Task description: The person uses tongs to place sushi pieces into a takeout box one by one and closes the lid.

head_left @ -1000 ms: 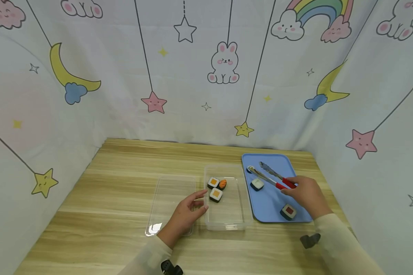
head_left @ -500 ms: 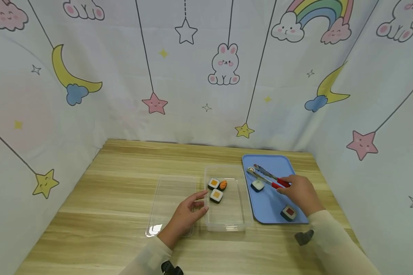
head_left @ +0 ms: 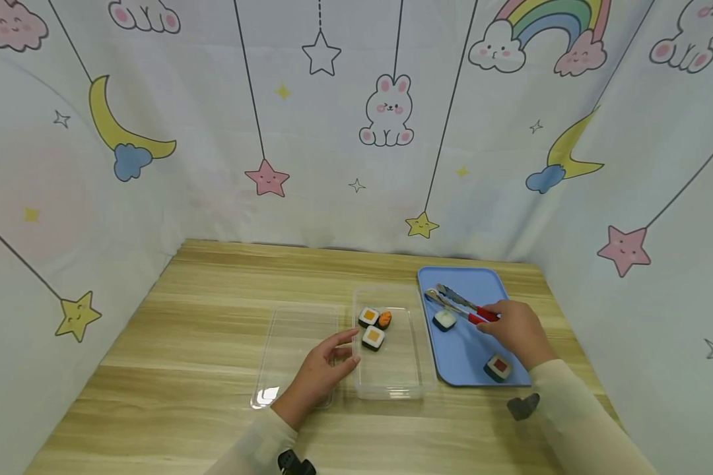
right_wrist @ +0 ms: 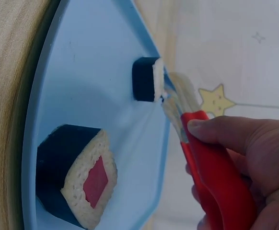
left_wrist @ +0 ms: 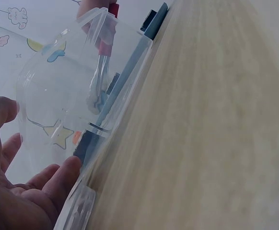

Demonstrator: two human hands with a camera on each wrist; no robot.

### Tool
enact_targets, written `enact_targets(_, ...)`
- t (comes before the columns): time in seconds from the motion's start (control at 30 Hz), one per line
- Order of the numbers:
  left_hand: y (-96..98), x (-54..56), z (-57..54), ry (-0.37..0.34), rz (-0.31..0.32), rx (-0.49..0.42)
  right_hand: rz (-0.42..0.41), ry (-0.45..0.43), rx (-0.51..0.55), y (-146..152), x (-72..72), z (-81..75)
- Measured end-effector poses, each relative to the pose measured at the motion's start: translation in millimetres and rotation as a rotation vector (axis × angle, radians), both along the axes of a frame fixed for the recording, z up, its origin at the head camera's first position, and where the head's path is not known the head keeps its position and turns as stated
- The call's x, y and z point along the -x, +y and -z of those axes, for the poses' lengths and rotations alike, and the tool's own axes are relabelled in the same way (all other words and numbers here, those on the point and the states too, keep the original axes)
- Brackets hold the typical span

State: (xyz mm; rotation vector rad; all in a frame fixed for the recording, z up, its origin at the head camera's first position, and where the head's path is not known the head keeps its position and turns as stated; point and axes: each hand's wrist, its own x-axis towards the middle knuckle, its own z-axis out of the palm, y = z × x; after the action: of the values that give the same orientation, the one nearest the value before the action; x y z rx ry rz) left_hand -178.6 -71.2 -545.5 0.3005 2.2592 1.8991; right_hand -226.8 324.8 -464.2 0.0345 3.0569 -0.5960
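Note:
My right hand [head_left: 515,333] grips red-handled metal tongs [head_left: 461,307] over the far left of the blue tray [head_left: 460,366]. Their tips are at a small round sushi roll, now mostly hidden by them. Just nearer lies a white-topped sushi roll [head_left: 444,320]; one with a red centre [head_left: 498,368] sits at the tray's near end, large in the right wrist view. My left hand [head_left: 321,371] has its fingers spread against the left wall of a clear plastic box [head_left: 392,392]. Inside are two yellow-centred sushi rolls [head_left: 373,338] and an orange-topped piece [head_left: 384,319].
A clear lid [head_left: 291,330] lies flat left of the box, partly under my left forearm. The tray stands close along the box's right side. A printed curtain [head_left: 333,218] rises behind the wooden table [head_left: 214,369] and along both sides.
My right hand has moved left with the tongs, and their tips have come over the small round roll and drawn closer together. The left hand keeps its place at the box.

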Motion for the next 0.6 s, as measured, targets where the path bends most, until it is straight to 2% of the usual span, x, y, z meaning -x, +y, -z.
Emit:
enact_targets(0.1,-0.2,-1.2,-4.8,-0.013,-0.002,-0.014,-0.01,0.006,0.003,0,0.0,-1.5)
enact_targets(0.27,-0.2,-1.3,-5.1,-0.013,0.001,-0.004,-0.006,0.009,-0.006,1,-0.4,-2.0)
enact_targets(0.37,-1.8,1.6,1.2,-0.005,0.014,0.0,0.003,0.024,0.002,2,-1.7,-2.4)
enact_targets(0.6,-3.0,3.0,2.5,-0.002,0.029,0.02,0.017,0.059,0.033,5,-8.8,-11.7)
